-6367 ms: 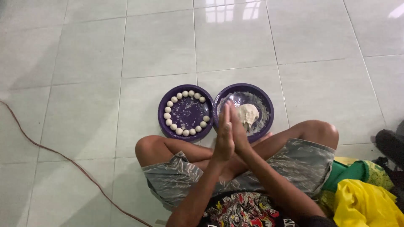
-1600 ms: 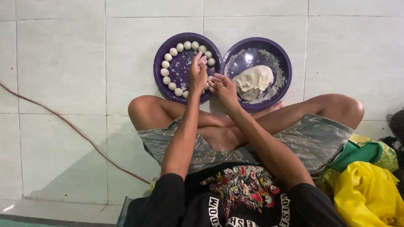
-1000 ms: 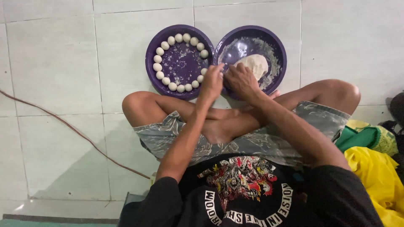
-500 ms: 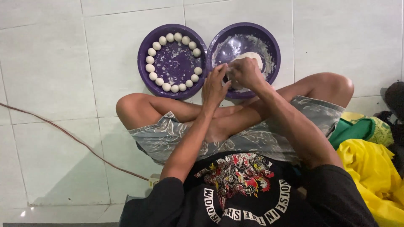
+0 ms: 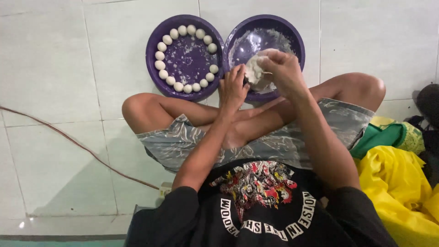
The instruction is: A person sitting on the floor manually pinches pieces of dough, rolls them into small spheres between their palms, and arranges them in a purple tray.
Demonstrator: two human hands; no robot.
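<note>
I sit cross-legged on a tiled floor before two purple round trays. The left tray (image 5: 182, 89) carries a ring of several white dough balls (image 5: 183, 30) around its rim. The right tray (image 5: 295, 39) holds a lump of white dough (image 5: 255, 73), floury inside. My right hand (image 5: 282, 66) grips the top of that lump, lifting it a little. My left hand (image 5: 233, 87) pinches the lump's left side at the near rim of the right tray.
A brown cable (image 5: 73, 142) runs across the floor on my left to a small plug block (image 5: 164, 188). Yellow cloth (image 5: 402, 192) and green cloth (image 5: 388, 135) lie by my right knee, with a dark object (image 5: 427, 103) beyond.
Earlier my palms were pressed together, then my left hand set a ball on the left tray. Both hands have since moved to the dough lump in the right tray and taken hold of it.
</note>
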